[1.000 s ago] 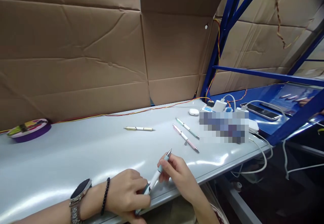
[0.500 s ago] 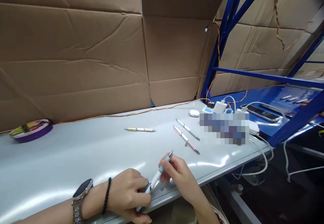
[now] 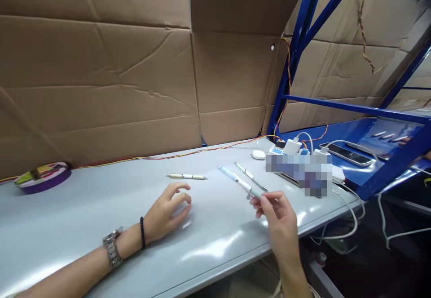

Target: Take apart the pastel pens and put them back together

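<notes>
My right hand [image 3: 278, 212] pinches one end of a light-blue pen [image 3: 237, 180] and holds it just above the grey table [image 3: 84, 212], over a pink pen that it mostly hides. A green-and-white pen [image 3: 251, 176] lies just behind them. My left hand [image 3: 166, 212] hovers over the table with curled, parted fingers and nothing in them; it wears a watch and a black bead bracelet. A cream pen [image 3: 187, 176] lies a short way beyond my left hand.
Cardboard sheets [image 3: 101, 73] wall the back of the table. A purple round tin [image 3: 42, 177] sits far left. A white earbud case [image 3: 258, 154], chargers and cables [image 3: 292, 147] crowd the right end. A blue steel rack [image 3: 363, 109] holds phones to the right.
My left hand let go of the blue pen and moved forward over the table. My right hand carried the pen forward and right, turning its tip toward the left beside the other pens.
</notes>
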The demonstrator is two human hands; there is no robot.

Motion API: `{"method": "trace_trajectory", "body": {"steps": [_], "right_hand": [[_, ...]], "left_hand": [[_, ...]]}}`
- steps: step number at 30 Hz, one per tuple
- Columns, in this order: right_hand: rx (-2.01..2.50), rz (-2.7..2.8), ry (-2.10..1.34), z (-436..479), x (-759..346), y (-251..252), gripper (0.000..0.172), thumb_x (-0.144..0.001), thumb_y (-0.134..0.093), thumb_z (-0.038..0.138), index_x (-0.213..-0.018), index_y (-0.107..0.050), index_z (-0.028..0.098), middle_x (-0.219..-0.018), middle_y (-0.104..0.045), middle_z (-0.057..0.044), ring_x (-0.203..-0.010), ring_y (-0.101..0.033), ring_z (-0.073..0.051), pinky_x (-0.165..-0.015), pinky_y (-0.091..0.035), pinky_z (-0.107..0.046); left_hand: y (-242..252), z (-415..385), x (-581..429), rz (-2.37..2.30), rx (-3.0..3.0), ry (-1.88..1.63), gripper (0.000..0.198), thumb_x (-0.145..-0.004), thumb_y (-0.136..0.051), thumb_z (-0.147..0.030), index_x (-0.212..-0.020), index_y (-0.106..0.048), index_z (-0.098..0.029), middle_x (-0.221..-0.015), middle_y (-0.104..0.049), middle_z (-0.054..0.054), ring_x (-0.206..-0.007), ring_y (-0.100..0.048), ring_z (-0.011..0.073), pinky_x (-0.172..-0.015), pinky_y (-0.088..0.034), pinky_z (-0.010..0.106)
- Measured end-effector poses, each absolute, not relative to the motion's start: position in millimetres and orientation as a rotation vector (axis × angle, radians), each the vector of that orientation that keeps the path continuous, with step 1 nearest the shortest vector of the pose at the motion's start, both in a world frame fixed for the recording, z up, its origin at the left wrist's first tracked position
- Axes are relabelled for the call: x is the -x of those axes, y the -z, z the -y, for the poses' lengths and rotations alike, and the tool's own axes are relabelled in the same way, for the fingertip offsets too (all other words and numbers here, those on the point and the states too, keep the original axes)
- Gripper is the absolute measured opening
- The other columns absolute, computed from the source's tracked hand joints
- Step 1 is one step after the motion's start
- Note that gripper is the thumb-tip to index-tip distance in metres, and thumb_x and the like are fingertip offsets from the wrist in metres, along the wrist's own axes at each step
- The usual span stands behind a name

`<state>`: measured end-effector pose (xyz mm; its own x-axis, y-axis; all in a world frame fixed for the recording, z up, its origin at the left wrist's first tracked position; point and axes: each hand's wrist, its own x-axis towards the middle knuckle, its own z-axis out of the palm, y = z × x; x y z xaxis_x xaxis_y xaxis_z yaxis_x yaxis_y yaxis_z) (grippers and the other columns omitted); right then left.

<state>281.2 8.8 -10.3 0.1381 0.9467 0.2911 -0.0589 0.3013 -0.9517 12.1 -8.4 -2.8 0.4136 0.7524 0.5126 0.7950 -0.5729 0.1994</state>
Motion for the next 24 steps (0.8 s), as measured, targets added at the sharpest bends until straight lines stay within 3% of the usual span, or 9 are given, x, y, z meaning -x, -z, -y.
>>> {"method": "trace_trajectory", "body": {"steps": [3, 8, 16, 20, 24], "right_hand": [[1.217, 1.323, -0.697, -24, -301, 6, 0.02, -0.083, -0.052, 0.04, -0.086, -0.047, 0.021, -0.084, -0.068, -0.007, -0.075, -0.062, -0.019, -0.066, -0.046, -0.03], [1.51, 1.65, -0.426, -53, -319, 16, 0.019, -0.084, -0.046, 0.04, -0.088, -0.049, 0.022, -0.086, -0.067, -0.006, -0.063, -0.059, -0.019, -0.061, -0.041, -0.03], [1.631, 1.879, -0.203, -63, -321, 28, 0.019, -0.086, -0.039, 0.032, -0.091, -0.054, 0.021, -0.081, -0.058, -0.005, -0.071, -0.057, -0.02, -0.061, -0.04, -0.029], [1.506, 1.924, -0.135, -60, -317, 26, 0.019, -0.088, -0.04, 0.029, -0.092, -0.056, 0.02, -0.09, -0.06, -0.006, -0.086, -0.053, -0.023, -0.069, -0.042, -0.032], [1.376, 2.07, -0.068, -55, -309, 23, 0.02, -0.088, -0.045, 0.028, -0.099, -0.06, 0.021, -0.095, -0.061, -0.007, -0.087, -0.051, -0.024, -0.072, -0.042, -0.034]], "left_hand": [[7, -10, 4, 1.629, 2.458, 0.818, 0.014, -0.088, -0.043, -0.023, -0.097, -0.053, -0.02, -0.121, -0.041, 0.01, -0.112, -0.04, 0.0258, -0.093, -0.038, 0.044], [13, -27, 20, 1.88, 2.326, 0.693, 0.034, -0.087, -0.045, -0.033, -0.118, -0.047, -0.021, -0.134, -0.031, 0.012, -0.124, -0.027, 0.032, -0.099, -0.03, 0.053], [19, -29, 21, 2.019, 2.376, 0.469, 0.048, -0.088, -0.041, -0.046, -0.133, -0.037, -0.029, -0.145, -0.025, 0.007, -0.133, -0.016, 0.0333, -0.103, -0.024, 0.053], [17, -28, 20, 2.047, 2.414, 0.404, 0.05, -0.089, -0.039, -0.047, -0.136, -0.033, -0.031, -0.143, -0.03, 0.005, -0.132, -0.017, 0.033, -0.103, -0.023, 0.053], [16, -28, 19, 1.991, 2.452, 0.476, 0.045, -0.09, -0.037, -0.043, -0.132, -0.038, -0.026, -0.13, -0.044, 0.007, -0.123, -0.031, 0.0303, -0.1, -0.028, 0.049]]}}
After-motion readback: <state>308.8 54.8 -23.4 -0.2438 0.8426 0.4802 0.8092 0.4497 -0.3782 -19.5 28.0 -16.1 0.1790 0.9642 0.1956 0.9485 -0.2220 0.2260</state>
